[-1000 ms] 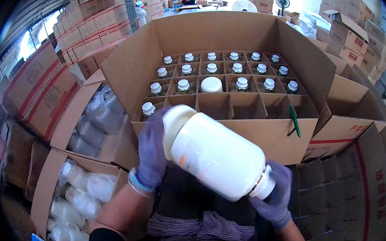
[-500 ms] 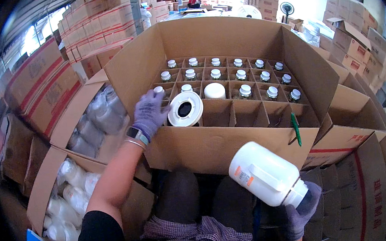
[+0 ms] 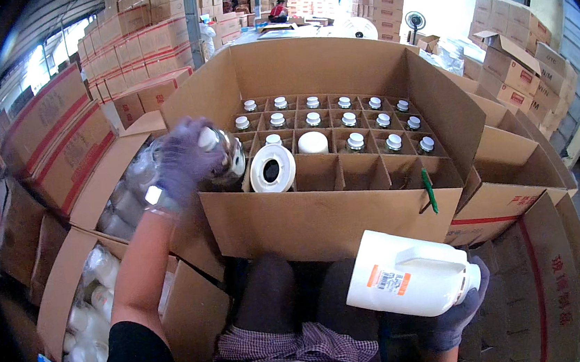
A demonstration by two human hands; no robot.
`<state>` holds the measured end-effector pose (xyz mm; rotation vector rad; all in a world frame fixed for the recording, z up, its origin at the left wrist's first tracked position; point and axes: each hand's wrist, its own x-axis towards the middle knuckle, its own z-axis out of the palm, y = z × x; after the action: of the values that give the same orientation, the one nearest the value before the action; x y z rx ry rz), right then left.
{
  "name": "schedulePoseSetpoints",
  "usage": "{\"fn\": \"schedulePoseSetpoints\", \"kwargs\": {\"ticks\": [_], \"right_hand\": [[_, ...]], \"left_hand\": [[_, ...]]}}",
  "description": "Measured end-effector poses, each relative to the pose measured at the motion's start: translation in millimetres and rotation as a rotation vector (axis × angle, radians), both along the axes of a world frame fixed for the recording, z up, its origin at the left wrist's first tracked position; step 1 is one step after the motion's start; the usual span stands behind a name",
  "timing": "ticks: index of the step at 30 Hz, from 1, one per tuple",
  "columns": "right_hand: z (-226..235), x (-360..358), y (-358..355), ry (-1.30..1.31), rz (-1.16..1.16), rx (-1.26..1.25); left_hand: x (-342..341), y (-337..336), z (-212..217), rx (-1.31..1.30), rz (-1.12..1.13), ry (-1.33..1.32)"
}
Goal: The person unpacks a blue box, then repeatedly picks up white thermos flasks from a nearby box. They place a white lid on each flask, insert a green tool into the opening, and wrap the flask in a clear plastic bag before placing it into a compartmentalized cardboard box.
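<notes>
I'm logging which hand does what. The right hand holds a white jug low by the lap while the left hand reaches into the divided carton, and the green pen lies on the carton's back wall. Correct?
Not quite. The head view shows the green pen on the divided carton's front wall, near its right corner. The rest holds: the right hand holds the white jug low, and the left hand reaches into the carton.

White jug [image 3: 411,274], purple gloves [image 3: 183,160]

A large divided carton [image 3: 321,213] is sitting open in front of the person, with capped bottles [image 3: 348,121] standing in its rear compartments. A ring-shaped lid [image 3: 272,169] is leaning in a front-left cell. The left hand [image 3: 187,159] is hovering over the carton's left edge, gripping a small bottle [image 3: 226,156]. Below the carton's right front, the right hand [image 3: 449,316] is supporting a jug [image 3: 411,274] lying sideways. A pen [image 3: 429,190] is hanging on the front wall.
</notes>
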<state>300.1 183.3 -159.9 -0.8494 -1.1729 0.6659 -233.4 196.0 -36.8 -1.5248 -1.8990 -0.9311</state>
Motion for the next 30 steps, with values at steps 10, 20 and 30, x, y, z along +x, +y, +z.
{"fn": "schedulePoseSetpoints", "kwargs": {"ticks": [10, 20, 30], "right_hand": [[15.2, -29.5, 1.8, 0.019, 0.153, -0.112], [31.5, -83.3, 28.6, -0.341, 0.621, -0.290], [-65.0, -113.9, 25.0, -0.527, 0.748, -0.554]], "left_hand": [[121.4, -141.1, 23.6, -0.508, -0.607, -0.149], [132.6, -184.7, -102.6, -0.683, -0.559, -0.181], [157.3, -220.6, -169.3, -1.026, -0.436, -0.774]]}}
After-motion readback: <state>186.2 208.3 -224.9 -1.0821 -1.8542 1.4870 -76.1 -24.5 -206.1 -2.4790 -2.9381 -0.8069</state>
